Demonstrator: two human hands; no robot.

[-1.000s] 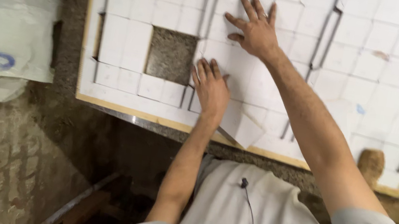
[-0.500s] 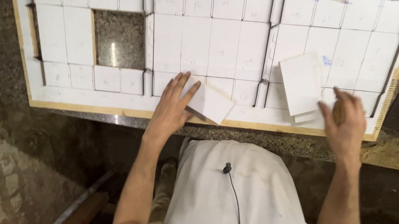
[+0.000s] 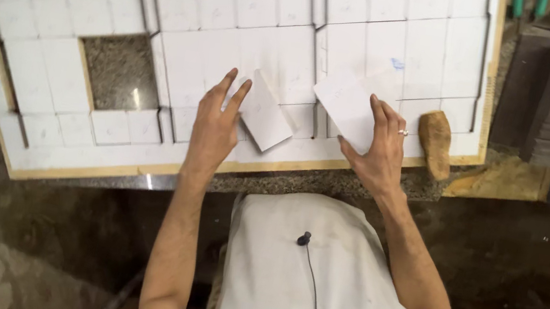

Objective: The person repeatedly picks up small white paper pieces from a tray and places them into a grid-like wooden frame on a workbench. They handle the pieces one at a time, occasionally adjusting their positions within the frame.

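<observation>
Our left hand (image 3: pixel 214 127) lies flat, fingers spread, against a loose white tile (image 3: pixel 263 113) at centre frame, as it did half a second ago. Our right hand (image 3: pixel 380 152) has come in from the right edge and now rests open on a second tile (image 3: pixel 344 103). The gap (image 3: pixel 120 70) in the tiled board (image 3: pixel 33 166) shows at left, a brown lump (image 3: pixel 435 142) at right.
</observation>
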